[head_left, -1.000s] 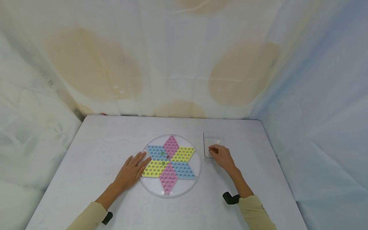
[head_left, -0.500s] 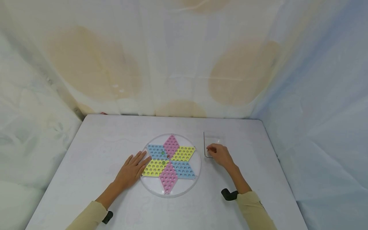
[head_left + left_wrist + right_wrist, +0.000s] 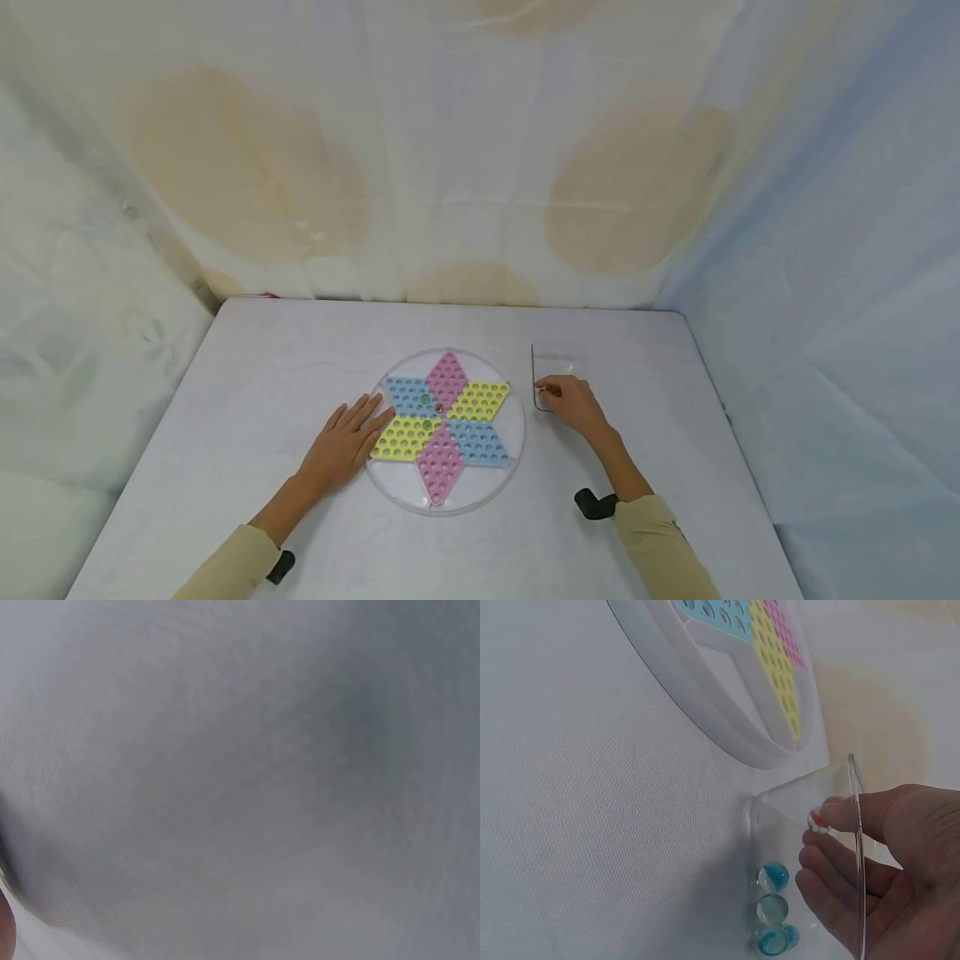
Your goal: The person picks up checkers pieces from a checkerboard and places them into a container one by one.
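Observation:
In the head view my left hand (image 3: 339,447) lies with spread, straight fingers at the left edge of a round Chinese checkers board (image 3: 482,488). Two green marbles (image 3: 425,399) and a red one (image 3: 439,408) sit in holes near the board's centre. To the right, my right hand (image 3: 573,407) reaches into a clear plastic box (image 3: 796,796). Thumb and forefinger pinch a clear marble (image 3: 817,820) with an orange-red swirl, as the right wrist view shows. Several blue-green marbles (image 3: 772,909) lie below it in the box.
A white-covered table (image 3: 315,350) carries the board and box, which stand a short gap apart. Cloth walls (image 3: 480,167) rise behind and on both sides. The left wrist view shows mostly blurred pale surface.
My right hand has shifted slightly left within the box, toward its left wall, with the fingers still pinched together. The left hand and board have stayed in place.

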The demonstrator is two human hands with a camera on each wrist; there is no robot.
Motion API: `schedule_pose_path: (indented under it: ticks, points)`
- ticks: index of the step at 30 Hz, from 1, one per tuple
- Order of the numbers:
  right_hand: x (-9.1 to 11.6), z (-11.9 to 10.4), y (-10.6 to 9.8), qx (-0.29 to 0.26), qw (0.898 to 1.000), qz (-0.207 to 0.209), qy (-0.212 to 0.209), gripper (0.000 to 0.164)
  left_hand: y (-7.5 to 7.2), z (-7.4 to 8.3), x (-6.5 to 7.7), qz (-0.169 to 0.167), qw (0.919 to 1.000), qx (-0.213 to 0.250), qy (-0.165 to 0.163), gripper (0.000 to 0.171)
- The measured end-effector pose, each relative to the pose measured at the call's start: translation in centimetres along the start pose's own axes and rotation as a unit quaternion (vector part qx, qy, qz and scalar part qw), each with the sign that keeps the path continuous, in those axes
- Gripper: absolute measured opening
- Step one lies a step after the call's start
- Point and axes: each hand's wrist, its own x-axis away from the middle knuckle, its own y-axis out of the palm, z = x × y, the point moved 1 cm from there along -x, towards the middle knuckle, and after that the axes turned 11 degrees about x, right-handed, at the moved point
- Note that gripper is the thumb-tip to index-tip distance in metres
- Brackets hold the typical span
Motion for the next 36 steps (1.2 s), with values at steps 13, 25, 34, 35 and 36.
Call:
schedule_pose_path:
  ticks: [13, 25, 34, 35, 36]
  points:
    - [-0.4, 0.09, 0.12, 0.013, 1.0, -0.02, 0.007, 0.02, -0.08, 0.15, 0.01, -0.006, 1.0, -0.001, -0.007, 0.051]
    - [-0.73, 0.06, 0.31, 0.018, 0.999, -0.04, 0.033, 0.019, -0.06, 0.05, 0.01, -0.002, 1.0, 0.0, 0.002, 0.051]
    - [-0.97, 0.03, 0.41, 0.027, 0.997, -0.05, 0.045, 0.016, -0.24, 0.15, 0.0, -0.002, 1.0, -0.001, 0.004, 0.05]
    - [-0.98, 0.05, 0.43, 0.029, 0.997, -0.051, 0.043, 0.016, -0.24, 0.15, 0.0, -0.002, 1.0, -0.001, 0.004, 0.05]
    - [-0.99, 0.08, 0.46, 0.03, 0.997, -0.052, 0.042, 0.016, -0.24, 0.14, 0.0, -0.002, 1.0, 0.0, 0.005, 0.05]
